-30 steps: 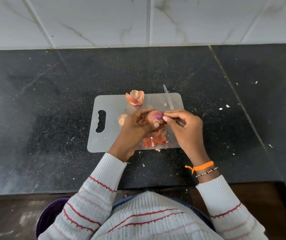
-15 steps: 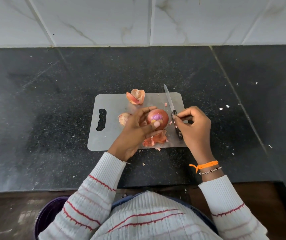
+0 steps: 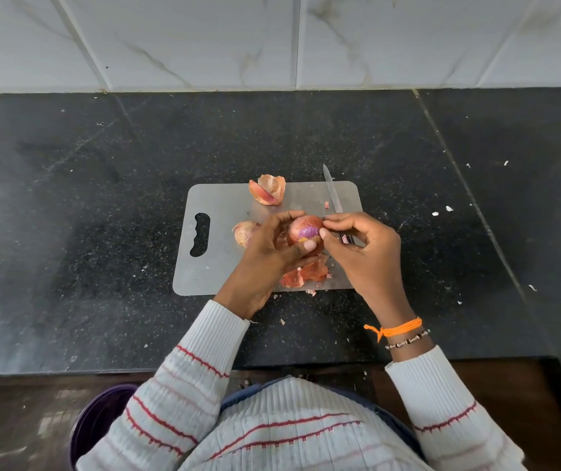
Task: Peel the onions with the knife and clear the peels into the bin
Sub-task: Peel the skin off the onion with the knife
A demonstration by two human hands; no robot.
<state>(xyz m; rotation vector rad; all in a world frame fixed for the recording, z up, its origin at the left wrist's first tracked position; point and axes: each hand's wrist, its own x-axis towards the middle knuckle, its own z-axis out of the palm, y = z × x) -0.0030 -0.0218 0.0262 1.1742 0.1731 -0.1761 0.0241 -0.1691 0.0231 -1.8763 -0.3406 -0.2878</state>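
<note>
Cupping the onion (image 3: pixel 304 232) at frame centre, the left hand (image 3: pixel 265 256) has its fingers curled over the far side and its thumb pressed on the near side, a purple patch of bared flesh showing between them. The right hand (image 3: pixel 364 256) meets the onion from the right, thumb and forefinger pinched at its upper right edge on the skin; whether the remaining fingers also clasp the knife (image 3: pixel 333 195) cannot be told. Only the blade and a little of the handle show, the long axis running up and slightly left, tip just past the top edge of the board (image 3: pixel 218 263) and handle end hidden under the right hand. Loose peels lie on the board: one (image 3: pixel 268 192) at its top edge, one (image 3: pixel 245 231) left of the left hand, a heap (image 3: pixel 306 275) below the onion, partly hidden by both hands. Small scraps dot the dark counter (image 3: pixel 102 198). A purple bin (image 3: pixel 99 419) sits at lower left, partly behind the left sleeve (image 3: pixel 184 385).
</note>
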